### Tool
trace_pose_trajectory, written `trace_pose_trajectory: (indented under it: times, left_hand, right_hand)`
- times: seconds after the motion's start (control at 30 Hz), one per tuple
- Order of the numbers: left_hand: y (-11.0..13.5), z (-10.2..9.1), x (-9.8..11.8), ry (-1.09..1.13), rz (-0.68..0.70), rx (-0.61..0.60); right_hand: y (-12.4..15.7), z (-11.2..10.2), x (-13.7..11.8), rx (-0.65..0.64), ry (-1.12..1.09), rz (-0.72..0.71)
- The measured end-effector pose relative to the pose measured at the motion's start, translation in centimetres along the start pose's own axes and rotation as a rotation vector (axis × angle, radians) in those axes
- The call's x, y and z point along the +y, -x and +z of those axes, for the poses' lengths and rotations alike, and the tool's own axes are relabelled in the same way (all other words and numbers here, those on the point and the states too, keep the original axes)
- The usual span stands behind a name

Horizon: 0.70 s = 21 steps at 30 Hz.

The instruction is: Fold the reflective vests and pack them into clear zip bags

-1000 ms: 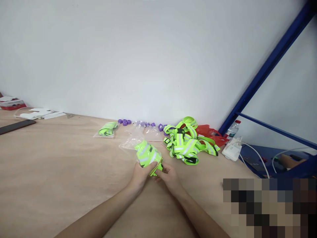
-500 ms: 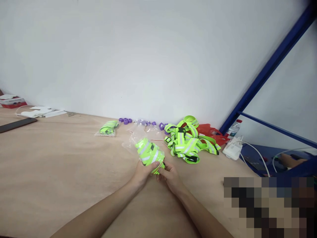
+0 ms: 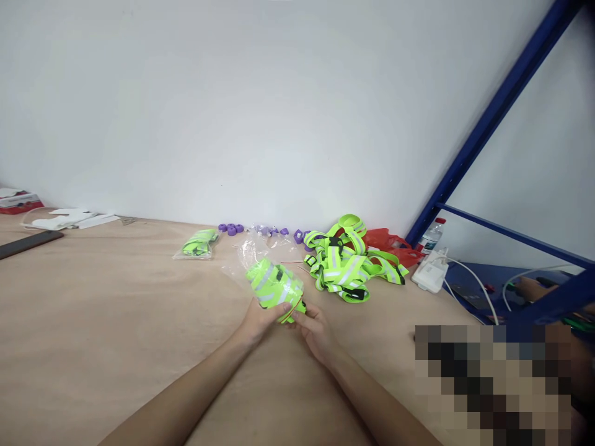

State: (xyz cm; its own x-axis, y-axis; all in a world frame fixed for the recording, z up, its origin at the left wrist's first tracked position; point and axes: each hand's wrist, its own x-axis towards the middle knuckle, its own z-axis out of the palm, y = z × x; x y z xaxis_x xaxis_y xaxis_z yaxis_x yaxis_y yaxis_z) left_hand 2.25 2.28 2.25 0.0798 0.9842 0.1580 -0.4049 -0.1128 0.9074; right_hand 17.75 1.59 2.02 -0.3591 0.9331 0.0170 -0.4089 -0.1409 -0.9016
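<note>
**Bundle in a two-handed grip**

A pale wall closes the far side of the scene. Before it spreads a light wooden table, bounded on the right by a blue frame whose long post leans to the right as it rises. A heap of yellow-green straps with silvery stripes and black buckles lies right of centre, toward the wall.

The left hand and right hand meet at the centre of the near half, left of the straps. Between them is the bundle, folded striped strap inside a clear bag; the bag's loose end points far and left. The left thumb is clamped on top of the bundle, the other left fingers being largely hidden. The right thumb and fingers are pinched on its near right corner, beside a thin red-and-yellow line. Whether the bundle touches the table cannot be told.

Beyond the straps, at right, is a red bag. At far left lie white paper and, nearer, a dark bar. A white adapter sits near the frame; a bagged packet lies left of the bundle. Smaller still are a red-capped bottle behind the adapter and purple pieces along the wall.
</note>
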Motion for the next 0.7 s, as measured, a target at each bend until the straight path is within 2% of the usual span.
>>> trace_pose_trajectory:
  times: [0.27,0.37,0.5,0.7]
  left_hand:
    - [-0.5,-0.6,0.2,-0.064,0.016,0.033]
    - [-0.6,-0.7,0.3,-0.064,0.01,0.021]
    - [-0.2,-0.1,0.0,-0.033,-0.014,-0.006]
    - [0.5,1.0,-0.8,0.075,-0.046,0.017]
  right_hand:
    - [-0.2,0.2,0.2,-0.041,0.011,-0.077]
    - [-0.3,0.1,0.2,-0.024,0.02,-0.061]
    - [-0.4,-0.1,0.2,0.005,-0.02,-0.022]
    - [-0.4,0.0,0.5,-0.014,-0.032,-0.057]
